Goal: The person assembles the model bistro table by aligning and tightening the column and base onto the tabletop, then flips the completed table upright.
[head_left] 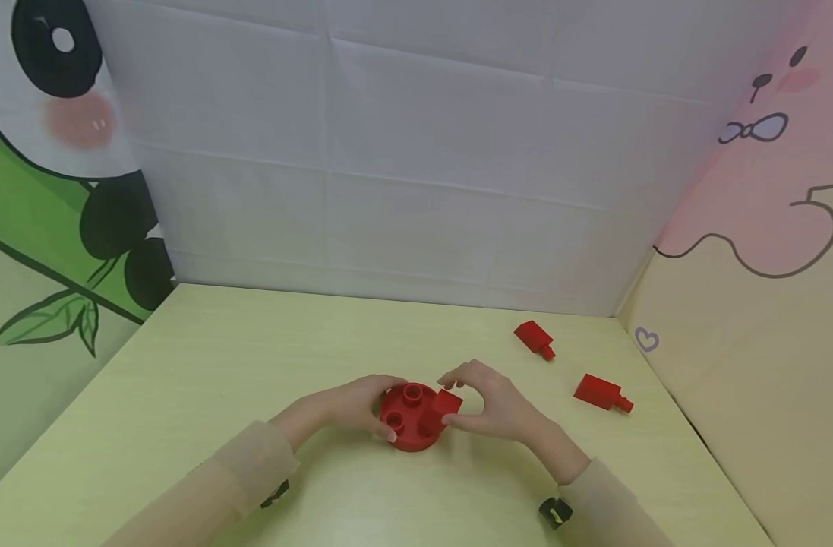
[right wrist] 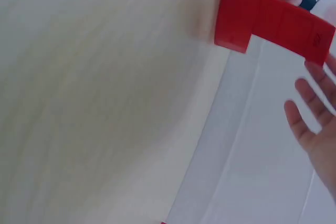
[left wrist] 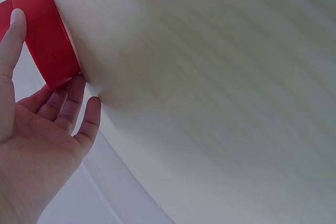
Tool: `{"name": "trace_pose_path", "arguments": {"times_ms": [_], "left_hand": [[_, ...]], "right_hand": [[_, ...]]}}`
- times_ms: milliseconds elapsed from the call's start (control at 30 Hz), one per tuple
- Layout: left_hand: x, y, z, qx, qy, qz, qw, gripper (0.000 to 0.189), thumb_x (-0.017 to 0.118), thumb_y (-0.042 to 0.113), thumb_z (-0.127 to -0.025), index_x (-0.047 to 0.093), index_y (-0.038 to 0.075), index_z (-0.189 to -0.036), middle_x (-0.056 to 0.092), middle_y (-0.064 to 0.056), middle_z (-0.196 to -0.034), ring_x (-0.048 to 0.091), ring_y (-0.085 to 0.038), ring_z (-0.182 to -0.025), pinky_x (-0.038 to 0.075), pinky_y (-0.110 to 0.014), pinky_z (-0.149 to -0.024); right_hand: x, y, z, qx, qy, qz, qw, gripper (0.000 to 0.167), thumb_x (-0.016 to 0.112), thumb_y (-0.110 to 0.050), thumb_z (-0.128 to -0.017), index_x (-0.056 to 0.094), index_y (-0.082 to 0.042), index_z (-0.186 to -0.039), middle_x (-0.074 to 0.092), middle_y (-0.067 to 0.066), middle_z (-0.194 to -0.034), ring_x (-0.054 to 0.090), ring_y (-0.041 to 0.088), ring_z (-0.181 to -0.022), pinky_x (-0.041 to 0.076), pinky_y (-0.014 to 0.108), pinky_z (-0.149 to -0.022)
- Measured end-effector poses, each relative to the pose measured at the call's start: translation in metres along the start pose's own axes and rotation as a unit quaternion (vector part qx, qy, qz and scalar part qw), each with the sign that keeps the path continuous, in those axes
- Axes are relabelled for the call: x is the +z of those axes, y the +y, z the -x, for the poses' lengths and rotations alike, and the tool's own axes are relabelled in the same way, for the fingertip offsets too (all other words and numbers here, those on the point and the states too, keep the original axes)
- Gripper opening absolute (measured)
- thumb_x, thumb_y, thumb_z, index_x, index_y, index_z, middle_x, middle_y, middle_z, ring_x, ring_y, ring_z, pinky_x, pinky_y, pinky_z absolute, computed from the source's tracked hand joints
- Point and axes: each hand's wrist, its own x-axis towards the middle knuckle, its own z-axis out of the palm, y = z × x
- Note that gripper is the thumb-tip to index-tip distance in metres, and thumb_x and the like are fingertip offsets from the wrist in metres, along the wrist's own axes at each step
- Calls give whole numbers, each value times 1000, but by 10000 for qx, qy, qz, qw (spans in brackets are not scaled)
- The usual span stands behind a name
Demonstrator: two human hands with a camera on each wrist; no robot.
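A red round base (head_left: 400, 441) with raised sockets sits on the table. My left hand (head_left: 357, 404) grips its left side, thumb at the near rim and fingers round the far rim. In the left wrist view, the thumb lies against the base's side wall (left wrist: 44, 35). A red block (head_left: 447, 401) stands up from the right part of the base, its lower end hidden in or behind it. My right hand (head_left: 496, 404) holds the block's upper end between thumb and fingers. The right wrist view shows fingertips at the end of this block (right wrist: 296, 27); the thumb is out of sight.
Two more red blocks with narrow stepped pegs lie on the table to the right, a farther block (head_left: 534, 338) and a nearer block (head_left: 602, 393). A white sheet (head_left: 416, 167) hangs behind the table (head_left: 266, 327), and printed cartoon panels flank it.
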Motion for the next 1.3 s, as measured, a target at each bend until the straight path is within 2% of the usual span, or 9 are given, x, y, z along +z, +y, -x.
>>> {"name": "trace_pose_path", "arguments": {"times_ms": [133, 267, 333, 467, 800, 1067, 1167, 1300], "left_hand": [[0, 1, 0, 8, -1, 9, 10000, 82, 82, 35, -71, 43, 10, -138, 54, 4, -123, 50, -16, -109, 49, -33, -85], [0, 1, 0, 36, -5, -41, 10000, 82, 82, 35, -71, 43, 10, -138, 54, 4, -123, 50, -15, -110, 49, -34, -86], [0, 1, 0, 44, -13, -49, 10000, 82, 82, 36, -71, 43, 11, -138, 54, 4, -123, 50, -15, -109, 49, -33, -86], [0, 0, 0, 42, -24, -18, 10000, 82, 82, 35, -71, 43, 11, -138, 54, 4, -123, 50, -15, -109, 49, -32, -85], [0, 1, 0, 87, 2, -5, 10000, 80, 82, 34, -71, 43, 11, -137, 54, 4, -123, 50, -14, -109, 49, -31, -85], [-2, 3, -1, 100, 6, 46, 9999, 79, 82, 33, -71, 44, 10, -137, 55, 5, -121, 51, -14, -108, 49, -30, -84], [-2, 2, -1, 70, -5, 46, 10000, 79, 82, 32, -71, 43, 11, -137, 55, 5, -122, 51, -14, -109, 49, -30, -85], [-1, 4, 0, -102, 60, -57, 9999, 86, 82, 34, -71, 39, 7, -140, 53, 0, -126, 50, -19, -113, 48, -37, -89]], "right_hand": [[-7, 5, 0, -635, -356, -204, 9971, 52, 76, -26, -79, 56, -25, -127, 59, -9, -122, 51, 9, -112, 47, 35, -92], [-9, 9, -2, -1087, -480, -113, 9929, 47, 73, -24, -81, 58, -22, -126, 60, -6, -121, 50, 8, -113, 47, 32, -92], [-9, 10, -3, -1189, -525, -75, 9915, 43, 72, -24, -83, 60, -18, -124, 61, -6, -120, 50, 8, -113, 47, 32, -92], [-8, 11, -3, -1195, -605, -25, 9910, 39, 71, -22, -84, 63, -13, -121, 60, -6, -121, 51, 9, -113, 47, 32, -92], [-8, 16, -4, -1489, -531, 490, 9862, 45, 77, -23, -78, 63, -17, -120, 61, -8, -120, 53, 9, -112, 44, 31, -95], [-8, 17, -3, -1476, -485, 339, 9873, 48, 78, -19, -76, 62, -16, -121, 62, -5, -119, 54, 11, -112, 46, 29, -92], [-9, 15, -3, -1425, -497, 218, 9883, 48, 78, -18, -76, 62, -14, -122, 62, -4, -120, 54, 12, -112, 47, 29, -91], [-14, 15, 1, -950, -625, 139, 9934, 54, 77, -28, -78, 58, -16, -127, 57, -6, -127, 50, 12, -117, 47, 31, -93]]}}
